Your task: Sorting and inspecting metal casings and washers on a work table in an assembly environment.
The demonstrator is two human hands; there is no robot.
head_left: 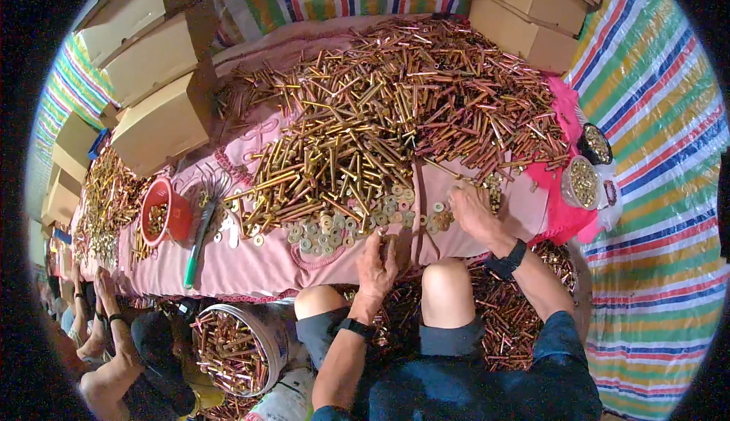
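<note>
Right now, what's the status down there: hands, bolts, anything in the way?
Left hand at table edge, fingers on washers. Right hand flat among washers. Big bolt pile just behind. Nothing blocking.

Small flat brass-coloured washers, loosely scattered on pink cloth beside long bolts, perhaps some stacked.

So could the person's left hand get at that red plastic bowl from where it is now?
Probably not without leaning. The left hand rests at the table's near edge among round brass washers, while the red plastic bowl sits well off to the left, past a green-handled brush. Nothing blocks it, though.
</note>
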